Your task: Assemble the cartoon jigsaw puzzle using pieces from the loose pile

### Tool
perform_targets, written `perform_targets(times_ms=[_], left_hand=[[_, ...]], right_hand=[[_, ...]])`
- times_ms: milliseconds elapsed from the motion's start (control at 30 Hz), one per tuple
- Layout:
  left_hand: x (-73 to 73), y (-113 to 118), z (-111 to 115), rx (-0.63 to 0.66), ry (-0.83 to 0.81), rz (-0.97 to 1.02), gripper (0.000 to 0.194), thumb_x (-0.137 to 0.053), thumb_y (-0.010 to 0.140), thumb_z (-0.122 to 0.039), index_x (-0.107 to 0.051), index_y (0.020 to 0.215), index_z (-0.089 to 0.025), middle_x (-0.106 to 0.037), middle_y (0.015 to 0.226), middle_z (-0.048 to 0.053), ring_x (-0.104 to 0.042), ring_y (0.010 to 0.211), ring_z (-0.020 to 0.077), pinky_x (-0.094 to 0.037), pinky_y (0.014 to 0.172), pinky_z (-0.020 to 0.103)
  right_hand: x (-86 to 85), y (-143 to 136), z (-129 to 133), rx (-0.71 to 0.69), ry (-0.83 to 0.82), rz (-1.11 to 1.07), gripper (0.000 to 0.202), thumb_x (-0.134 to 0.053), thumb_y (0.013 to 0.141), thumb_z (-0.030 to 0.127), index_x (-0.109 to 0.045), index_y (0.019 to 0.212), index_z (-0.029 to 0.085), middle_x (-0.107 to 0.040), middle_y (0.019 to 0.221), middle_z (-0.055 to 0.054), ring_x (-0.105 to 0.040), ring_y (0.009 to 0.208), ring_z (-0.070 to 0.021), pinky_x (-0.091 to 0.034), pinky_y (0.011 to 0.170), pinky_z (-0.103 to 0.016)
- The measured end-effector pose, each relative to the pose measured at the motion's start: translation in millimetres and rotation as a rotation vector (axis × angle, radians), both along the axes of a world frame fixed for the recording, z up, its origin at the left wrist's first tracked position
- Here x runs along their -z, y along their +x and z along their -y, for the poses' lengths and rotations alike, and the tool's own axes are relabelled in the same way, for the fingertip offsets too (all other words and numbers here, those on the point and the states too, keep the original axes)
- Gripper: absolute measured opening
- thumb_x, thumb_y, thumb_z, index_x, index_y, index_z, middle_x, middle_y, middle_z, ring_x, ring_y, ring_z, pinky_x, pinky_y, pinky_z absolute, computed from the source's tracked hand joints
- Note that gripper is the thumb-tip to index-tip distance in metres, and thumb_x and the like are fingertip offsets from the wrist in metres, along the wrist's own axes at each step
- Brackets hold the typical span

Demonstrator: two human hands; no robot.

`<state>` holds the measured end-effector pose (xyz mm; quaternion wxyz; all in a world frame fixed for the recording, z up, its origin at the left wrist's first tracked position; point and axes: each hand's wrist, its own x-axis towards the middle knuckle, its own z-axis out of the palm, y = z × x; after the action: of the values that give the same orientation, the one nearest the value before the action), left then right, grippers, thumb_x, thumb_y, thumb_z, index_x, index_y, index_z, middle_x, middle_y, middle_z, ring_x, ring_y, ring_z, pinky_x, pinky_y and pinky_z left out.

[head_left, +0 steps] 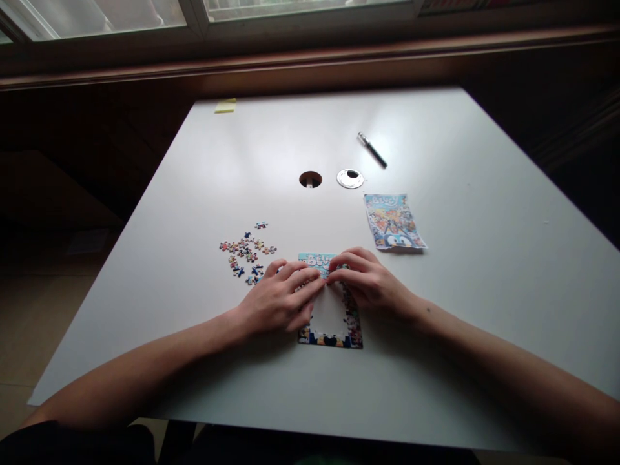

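A: Where was the puzzle (331,323) found?

B: It was laid flat on the white desk (465,271), near the front edge. Only the border had been joined; the middle was left bare. The top edge was covered by both hands.

A: And the fingers?

B: The left hand (278,300) and right hand (371,281) were brought together over the top edge, fingertips nearly touching. The fingers were curled and pressed down, as though a small piece were pinched between them, but no piece could be made out, so it cannot be told what was gripped.

A: What risk was judged likeliest?

B: The thin frame could have been buckled or pulled apart if it were pushed sideways instead of straight down. The lower border was not being steadied by anything.

A: Anything else?

B: The loose pieces (246,253) were scattered just left of the left hand. They could have been swept off by the forearm if it were swung outward. A wrong piece could also have been forced in, since the light was dim.

A: And the rest?

B: The picture sheet (393,221), pen (372,149), cap (349,179) and yellow pad (225,106) were lying well apart and were thought safe.
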<state>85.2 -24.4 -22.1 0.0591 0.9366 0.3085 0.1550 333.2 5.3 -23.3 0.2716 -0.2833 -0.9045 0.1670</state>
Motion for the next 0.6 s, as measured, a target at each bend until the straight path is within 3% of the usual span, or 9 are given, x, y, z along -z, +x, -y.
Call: perform_targets(times_ms=[600], left_hand=[[-0.2,-0.4,0.1,-0.003,-0.011,0.013,0.046,-0.048,0.092,-0.026,-0.048,0.138,-0.021,-0.058,0.133,0.009,-0.047,0.124,0.0274,-0.031,0.104,0.045]], right_hand=[[-2.3,0.0,1.0,0.009,-0.010,0.003,0.027,-0.045,0.088,0.005,-0.065,0.096,0.022,-0.064,0.102,-0.008,-0.052,0.096,-0.0233,-0.046,0.087,-0.042]])
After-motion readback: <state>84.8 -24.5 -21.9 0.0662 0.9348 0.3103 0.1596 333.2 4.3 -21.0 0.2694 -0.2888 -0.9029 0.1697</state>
